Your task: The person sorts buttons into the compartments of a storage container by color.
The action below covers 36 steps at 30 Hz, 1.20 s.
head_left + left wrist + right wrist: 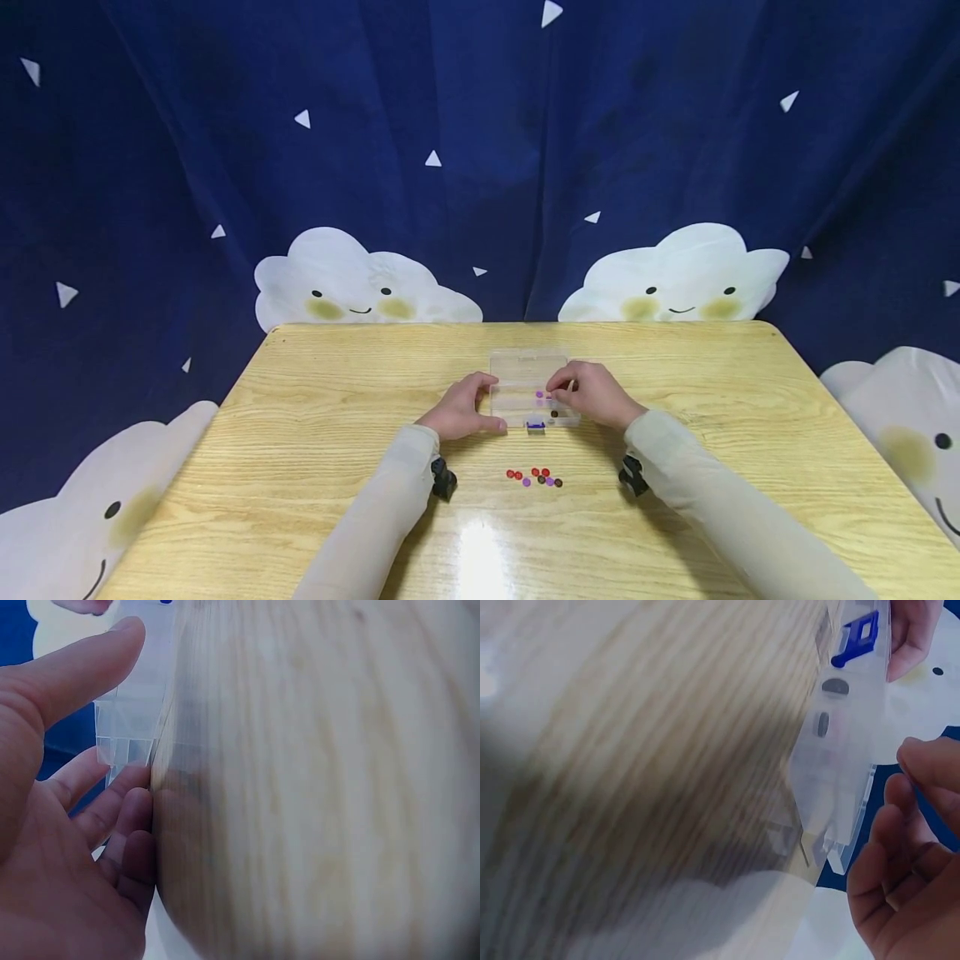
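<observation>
A clear plastic box lies on the table with its lid tipped back at the far side. My left hand holds the box's left end, thumb at the front and fingers behind. My right hand is over the right part of the box, thumb and index fingertips close together. A small pinkish spot shows beneath them; whether they pinch a button is unclear. A purple button and a dark brown button lie inside. On the front wall is a blue latch.
Several loose buttons lie on the wooden table in front of the box: red buttons, purple buttons and brown buttons. A dark blue curtain with white clouds hangs behind the table.
</observation>
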Tool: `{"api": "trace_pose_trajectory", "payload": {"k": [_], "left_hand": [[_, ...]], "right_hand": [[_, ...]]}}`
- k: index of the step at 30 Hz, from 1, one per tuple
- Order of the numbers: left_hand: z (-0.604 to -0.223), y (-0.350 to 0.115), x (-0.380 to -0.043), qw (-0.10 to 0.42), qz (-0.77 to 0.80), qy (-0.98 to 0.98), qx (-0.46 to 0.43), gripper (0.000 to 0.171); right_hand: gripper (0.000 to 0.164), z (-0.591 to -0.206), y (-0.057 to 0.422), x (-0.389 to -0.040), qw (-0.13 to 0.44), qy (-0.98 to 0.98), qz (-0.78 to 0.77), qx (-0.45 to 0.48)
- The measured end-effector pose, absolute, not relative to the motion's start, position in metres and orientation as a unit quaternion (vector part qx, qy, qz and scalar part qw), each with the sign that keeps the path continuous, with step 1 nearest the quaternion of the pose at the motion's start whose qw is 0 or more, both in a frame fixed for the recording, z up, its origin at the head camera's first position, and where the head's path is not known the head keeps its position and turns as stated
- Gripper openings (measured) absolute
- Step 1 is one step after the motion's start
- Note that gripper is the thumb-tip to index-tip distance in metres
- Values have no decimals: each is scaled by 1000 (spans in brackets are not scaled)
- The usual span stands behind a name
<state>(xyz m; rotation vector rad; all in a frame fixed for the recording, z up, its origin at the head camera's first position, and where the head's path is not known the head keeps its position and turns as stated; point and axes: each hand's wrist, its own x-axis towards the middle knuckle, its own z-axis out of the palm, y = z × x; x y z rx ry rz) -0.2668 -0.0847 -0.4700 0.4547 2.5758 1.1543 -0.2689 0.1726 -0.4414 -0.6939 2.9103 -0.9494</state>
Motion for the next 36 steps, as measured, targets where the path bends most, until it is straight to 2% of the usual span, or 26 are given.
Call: {"api": "trace_pose_trajectory", "payload": {"k": [10,17,29,36], "left_hand": [[-469,-84,-266,144,404,890,153,80],[-468,-84,-266,145,404,889,159,79],[-468,-87,-267,137,398,892,162,78],[-468,-86,-266,142,394,892,171,79]], "right_hand": [[10,-437,171,-251,7,912,-328,-245],[9,-437,162,-231,9,892,-343,-295],[7,-440,146,-203,78,882,-333,-324],[7,-443,145,-201,65,880,-318,-346]]}}
